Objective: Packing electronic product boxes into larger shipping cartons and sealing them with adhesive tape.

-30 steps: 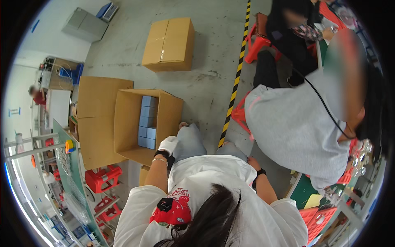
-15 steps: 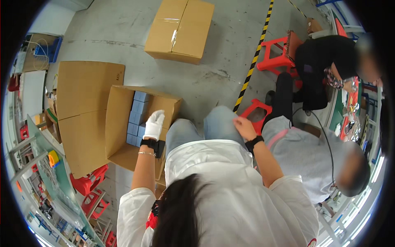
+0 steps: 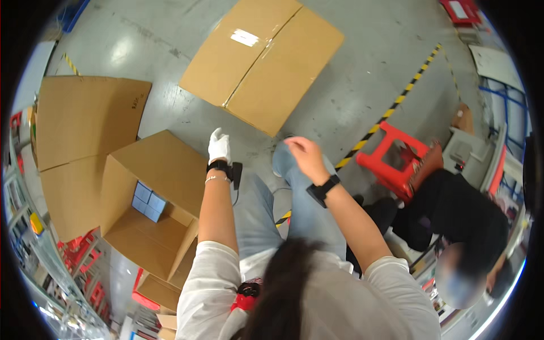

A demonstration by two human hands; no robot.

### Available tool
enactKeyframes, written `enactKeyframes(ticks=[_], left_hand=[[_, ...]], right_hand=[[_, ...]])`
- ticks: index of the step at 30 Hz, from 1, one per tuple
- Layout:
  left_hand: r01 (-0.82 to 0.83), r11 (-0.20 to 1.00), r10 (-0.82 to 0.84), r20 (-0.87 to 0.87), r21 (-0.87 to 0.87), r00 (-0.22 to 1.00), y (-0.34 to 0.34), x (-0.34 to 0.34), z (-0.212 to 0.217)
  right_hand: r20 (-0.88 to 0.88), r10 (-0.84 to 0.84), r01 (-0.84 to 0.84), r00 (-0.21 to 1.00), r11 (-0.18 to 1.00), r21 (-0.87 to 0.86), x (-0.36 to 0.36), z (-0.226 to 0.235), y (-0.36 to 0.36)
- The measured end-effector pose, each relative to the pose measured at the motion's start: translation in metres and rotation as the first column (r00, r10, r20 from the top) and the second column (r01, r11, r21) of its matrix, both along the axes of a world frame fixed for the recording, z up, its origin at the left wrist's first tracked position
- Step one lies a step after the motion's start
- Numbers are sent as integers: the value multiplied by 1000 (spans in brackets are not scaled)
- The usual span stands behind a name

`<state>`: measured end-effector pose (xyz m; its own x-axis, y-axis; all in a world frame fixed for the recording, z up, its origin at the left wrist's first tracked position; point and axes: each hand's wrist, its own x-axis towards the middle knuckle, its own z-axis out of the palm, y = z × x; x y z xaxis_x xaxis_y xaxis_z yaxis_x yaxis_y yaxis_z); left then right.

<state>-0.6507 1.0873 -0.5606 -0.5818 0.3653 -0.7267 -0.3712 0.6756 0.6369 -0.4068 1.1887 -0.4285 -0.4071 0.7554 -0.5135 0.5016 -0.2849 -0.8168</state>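
1. Cardboard is the thing nearest the work: an open brown cardboard box (image 3: 148, 204) with small pale blue-grey packs (image 3: 145, 201) stacked inside is sitting just below and to the left of the gloved fingers.
2. Half a second ago the left hand (image 3: 219, 145), in a white glove, was hovering at the box's rim; now it is lifting clear of it, with the fingers loosely extended and gripping nothing.
3. The bare right hand (image 3: 306, 156) is resting on the knee of the light blue jeans (image 3: 294, 198), fingers curled downward and empty, much as before.
4. Beyond the fingertips, a sealed brown taped carton (image 3: 263, 59) is lying on the grey concrete floor (image 3: 362, 85).
5. To the right of the right-hand fingers, a red plastic stool (image 3: 391, 161) is standing beside a seated person in black (image 3: 459, 215).
6. I am judging that the hands are pulling away from the box, since both are empty.
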Motion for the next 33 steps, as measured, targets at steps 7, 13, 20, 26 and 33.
enactKeyframes(ticks=[7,13,20,26,33], left_hand=[[-435,894,408,207,105,889,72,-9,-98],[-384,846,305,253,370,918,42,-72,-143],[-120,829,8,204,546,979,24,-64,-139],[-16,815,-85,146,580,986,13,-65,-159],[-198,922,13,486,332,874,35,-51,-164]], right_hand=[[-18,184,-182,983,945,-273,-115,-190,10],[-395,91,-182,914,963,-200,-164,-218,-32],[-410,-288,97,865,900,-426,-175,-232,-39],[-416,-269,55,869,887,-458,-170,-234,-31],[-427,-455,110,781,774,-624,-170,-227,-26]])
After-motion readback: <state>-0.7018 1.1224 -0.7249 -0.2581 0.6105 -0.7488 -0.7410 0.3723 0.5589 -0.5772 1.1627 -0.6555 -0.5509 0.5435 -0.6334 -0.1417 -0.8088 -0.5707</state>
